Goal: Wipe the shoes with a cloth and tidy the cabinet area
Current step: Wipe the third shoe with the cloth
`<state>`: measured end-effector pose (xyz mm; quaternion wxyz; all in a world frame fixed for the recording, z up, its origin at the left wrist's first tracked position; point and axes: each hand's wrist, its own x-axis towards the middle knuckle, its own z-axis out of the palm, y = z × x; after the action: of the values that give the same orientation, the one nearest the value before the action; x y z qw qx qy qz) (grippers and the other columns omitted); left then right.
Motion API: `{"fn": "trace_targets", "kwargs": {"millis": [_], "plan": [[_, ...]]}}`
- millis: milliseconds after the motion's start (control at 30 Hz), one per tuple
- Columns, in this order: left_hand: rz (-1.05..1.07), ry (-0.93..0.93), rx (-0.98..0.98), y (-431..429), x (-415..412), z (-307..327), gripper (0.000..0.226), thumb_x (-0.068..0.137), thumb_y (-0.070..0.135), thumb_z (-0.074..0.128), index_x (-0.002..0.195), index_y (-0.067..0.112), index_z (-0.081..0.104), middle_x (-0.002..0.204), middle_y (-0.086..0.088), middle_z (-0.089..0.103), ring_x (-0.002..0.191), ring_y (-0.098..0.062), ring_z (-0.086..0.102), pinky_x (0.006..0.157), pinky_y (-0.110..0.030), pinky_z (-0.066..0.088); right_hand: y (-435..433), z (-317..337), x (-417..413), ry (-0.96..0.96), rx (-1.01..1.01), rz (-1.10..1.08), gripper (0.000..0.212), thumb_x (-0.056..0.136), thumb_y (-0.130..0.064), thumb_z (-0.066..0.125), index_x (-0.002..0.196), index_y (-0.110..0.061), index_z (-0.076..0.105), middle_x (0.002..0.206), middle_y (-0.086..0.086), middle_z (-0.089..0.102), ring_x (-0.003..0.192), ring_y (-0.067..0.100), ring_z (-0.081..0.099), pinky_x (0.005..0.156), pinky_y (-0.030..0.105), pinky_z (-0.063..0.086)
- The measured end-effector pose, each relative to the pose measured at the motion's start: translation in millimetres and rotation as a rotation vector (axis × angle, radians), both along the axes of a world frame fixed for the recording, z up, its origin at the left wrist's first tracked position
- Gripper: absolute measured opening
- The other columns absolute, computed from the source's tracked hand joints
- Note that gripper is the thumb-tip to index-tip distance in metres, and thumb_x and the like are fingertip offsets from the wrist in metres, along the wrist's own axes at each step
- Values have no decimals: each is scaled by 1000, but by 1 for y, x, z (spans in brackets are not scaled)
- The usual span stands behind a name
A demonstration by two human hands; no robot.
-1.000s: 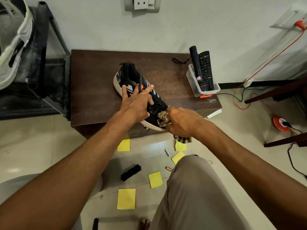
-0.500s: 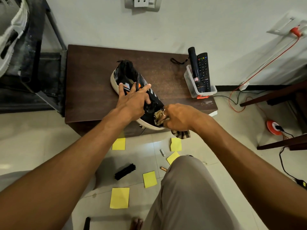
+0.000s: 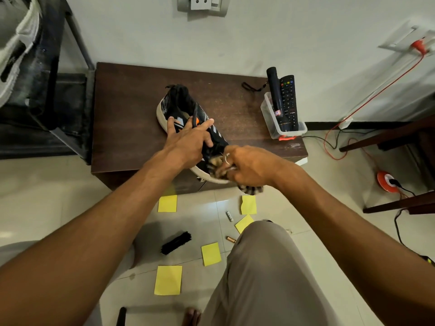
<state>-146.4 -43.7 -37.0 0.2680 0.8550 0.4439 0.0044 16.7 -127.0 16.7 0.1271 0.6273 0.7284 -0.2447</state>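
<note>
A black shoe (image 3: 180, 107) with a white sole and an orange mark lies on the dark brown cabinet (image 3: 122, 123), its toe over the front edge. My left hand (image 3: 188, 142) presses on the shoe's middle with spread fingers, holding it down. My right hand (image 3: 247, 165) is closed on a striped cloth (image 3: 251, 188) and pushes it against the toe. Part of the cloth hangs below my fist; the toe is mostly hidden.
A clear box (image 3: 282, 128) with a remote and a black torch stands on the cabinet's right end. Several yellow notes (image 3: 168, 280), a black brush (image 3: 176, 242) and two batteries (image 3: 229, 215) lie on the tiled floor. Cables and an orange reel (image 3: 387, 181) lie to the right.
My right hand with the cloth has rubbed slightly along the shoe's toe. My left hand stays on the shoe. The camera view has shifted a little.
</note>
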Motion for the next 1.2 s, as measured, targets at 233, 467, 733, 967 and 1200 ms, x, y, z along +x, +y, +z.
{"fn": "trace_targets", "kwargs": {"millis": [233, 467, 733, 967, 1200], "plan": [[-13, -21, 5, 4, -3, -2, 53, 91, -5, 58, 127, 34, 63, 165, 18, 22, 157, -21, 4, 116, -61, -16, -14, -27, -26, -10, 141, 68, 29, 100, -29, 57, 122, -15, 69, 122, 0, 46, 93, 19, 53, 76, 39, 49], [11, -46, -26, -2, -1, -4, 39, 83, 1, 61, 108, 31, 67, 168, 18, 13, 157, -23, -2, 113, -64, -21, -19, -8, 5, -30, 127, 52, 29, 99, -26, 57, 124, -15, 67, 129, -4, 46, 94, 18, 54, 77, 32, 42], [25, -47, 70, -10, 1, -8, 32, 82, 6, 66, 103, 31, 64, 167, 18, 17, 157, -23, 1, 115, -67, -14, -29, -39, 9, 193, 273, -412, 35, 101, -14, 52, 134, -11, 65, 114, -3, 43, 100, 21, 56, 82, 24, 39], [27, -47, 110, -10, 1, -6, 33, 83, 5, 68, 104, 31, 64, 166, 18, 19, 157, -23, 5, 118, -64, -9, -56, -30, 6, 285, 202, -613, 19, 101, -20, 55, 99, -17, 74, 96, -3, 56, 85, 13, 55, 63, 11, 36], [-19, -111, 116, -7, -2, -13, 33, 84, 1, 67, 105, 27, 64, 168, 14, 16, 157, -28, 0, 117, -65, -13, -37, 12, 11, 370, 169, -705, 22, 93, -14, 56, 79, -18, 72, 81, 2, 66, 77, 15, 60, 68, 31, 47]]}}
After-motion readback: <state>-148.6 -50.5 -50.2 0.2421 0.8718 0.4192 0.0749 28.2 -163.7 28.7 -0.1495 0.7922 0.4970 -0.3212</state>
